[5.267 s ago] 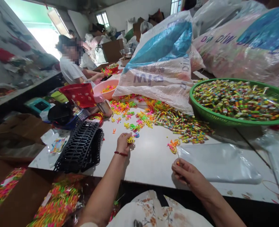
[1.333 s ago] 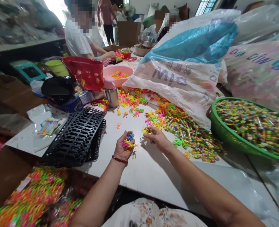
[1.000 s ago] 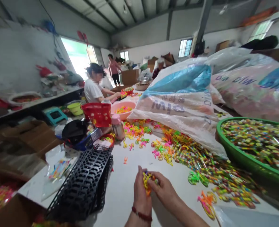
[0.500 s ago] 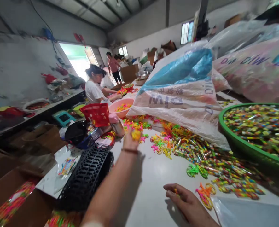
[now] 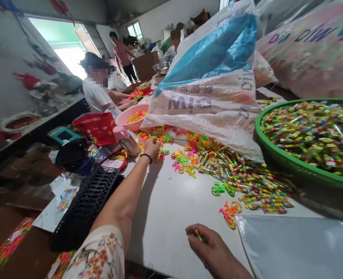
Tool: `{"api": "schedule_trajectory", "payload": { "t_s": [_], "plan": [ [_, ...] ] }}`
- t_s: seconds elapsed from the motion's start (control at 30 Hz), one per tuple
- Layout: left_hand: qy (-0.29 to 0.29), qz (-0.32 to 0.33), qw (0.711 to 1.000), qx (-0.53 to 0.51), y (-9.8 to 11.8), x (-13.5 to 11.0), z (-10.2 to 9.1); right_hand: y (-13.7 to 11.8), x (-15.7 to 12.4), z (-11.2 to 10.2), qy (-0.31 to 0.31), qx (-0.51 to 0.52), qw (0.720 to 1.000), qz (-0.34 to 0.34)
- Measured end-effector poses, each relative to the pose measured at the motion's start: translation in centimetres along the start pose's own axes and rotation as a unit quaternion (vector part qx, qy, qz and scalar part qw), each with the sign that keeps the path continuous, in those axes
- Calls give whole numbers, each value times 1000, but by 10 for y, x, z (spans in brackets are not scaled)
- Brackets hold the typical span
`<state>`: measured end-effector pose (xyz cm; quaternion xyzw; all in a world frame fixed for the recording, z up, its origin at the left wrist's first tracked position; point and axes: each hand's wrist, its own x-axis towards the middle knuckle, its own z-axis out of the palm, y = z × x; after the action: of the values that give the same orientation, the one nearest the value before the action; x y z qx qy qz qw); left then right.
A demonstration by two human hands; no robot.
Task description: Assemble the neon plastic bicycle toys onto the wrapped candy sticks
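Note:
My left hand [image 5: 152,148] reaches out to the heap of bright plastic figures [image 5: 143,138] beside the pink-lidded bottle. Its fingers are bent together at the heap's edge, and whatever they hold is hidden. My right hand [image 5: 210,248] rests low over the white table with curled fingers. A small yellow-and-orange stick [image 5: 198,235] pokes out between them. To its right lie an orange and pink figure with a yellow ring [image 5: 230,214] and a stack of clear plastic bags [image 5: 299,244]. Green figures [image 5: 222,188] sit farther up.
Wrapped candy tubes [image 5: 247,178] spread across the table [image 5: 171,209] below a large woven sack [image 5: 200,93]. A green basin [image 5: 258,131] of similar tubes stands at right. Black plastic baskets [image 5: 87,205] and a bottle [image 5: 127,141] line the left side. Another person [image 5: 97,93] sits beyond a pink basin [image 5: 124,118].
The view has tilted down and shifted right. My left hand, blurred with something yellow at it before, now has its fingers at the heap. My right hand keeps its curled pose.

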<state>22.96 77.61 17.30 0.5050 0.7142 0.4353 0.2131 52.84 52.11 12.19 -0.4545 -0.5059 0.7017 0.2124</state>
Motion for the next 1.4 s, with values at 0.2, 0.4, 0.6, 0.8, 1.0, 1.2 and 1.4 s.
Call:
{"api": "schedule_trajectory", "payload": {
  "t_s": [0.2, 0.4, 0.6, 0.8, 1.0, 1.2, 1.4],
  "plan": [
    [-40, 22, 998, 46, -35, -77, 34, 3, -1, 0, 0, 0, 1000, -16],
    [-14, -76, 948, -308, -22, -131, 25, 5, -1, 3, 7, 37, 999, -12],
    [-73, -274, 800, -528, -6, -163, -2, 8, -2, 5, 14, 45, 998, -35],
    [-110, -321, 742, -578, -9, -189, -9, 7, -5, 8, 15, 52, 997, -47],
    [-137, -308, 755, -563, -6, -204, -14, 12, -3, 9, 32, 42, 997, -56],
    [-102, -292, 805, -507, 1, -234, -5, -3, -5, 8, 48, 105, 993, -34],
    [-127, -275, 835, -460, 12, -277, 14, -28, -9, -1, 97, 155, 981, -57]
  ]
}}
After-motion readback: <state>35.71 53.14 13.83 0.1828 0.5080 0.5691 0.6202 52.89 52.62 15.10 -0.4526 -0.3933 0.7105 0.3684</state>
